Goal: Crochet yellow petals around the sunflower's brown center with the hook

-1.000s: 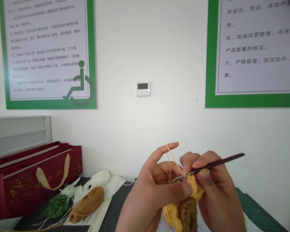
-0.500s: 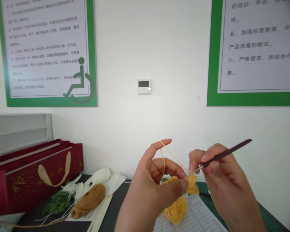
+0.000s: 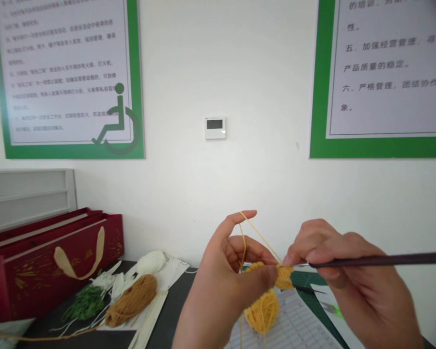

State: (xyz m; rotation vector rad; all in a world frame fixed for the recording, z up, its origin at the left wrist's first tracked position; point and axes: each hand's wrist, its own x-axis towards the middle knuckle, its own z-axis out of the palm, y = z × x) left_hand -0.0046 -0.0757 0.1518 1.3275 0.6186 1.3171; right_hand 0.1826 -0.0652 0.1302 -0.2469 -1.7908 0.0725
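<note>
My left hand (image 3: 221, 286) pinches a yellow crocheted piece (image 3: 263, 311) between thumb and fingers, and the work hangs below the grip. A strand of yellow yarn (image 3: 259, 237) runs up over my raised left index finger and down to the stitches. My right hand (image 3: 352, 276) grips a crochet hook (image 3: 381, 260) with a long dark handle, which lies nearly level and points right. The hook's tip sits at the top edge of the yellow work, partly hidden by my right fingers.
A dark table holds a mustard yarn skein (image 3: 131, 300), white yarn (image 3: 150, 262), green strands (image 3: 85, 303), a printed grid sheet (image 3: 294, 325) and a green cutting mat (image 3: 310, 295). A red gift bag (image 3: 54, 266) stands left, before a white wall with framed notices.
My right hand has moved right, and the hook has swung from slanting upward to nearly level. The yellow work stays in my left hand.
</note>
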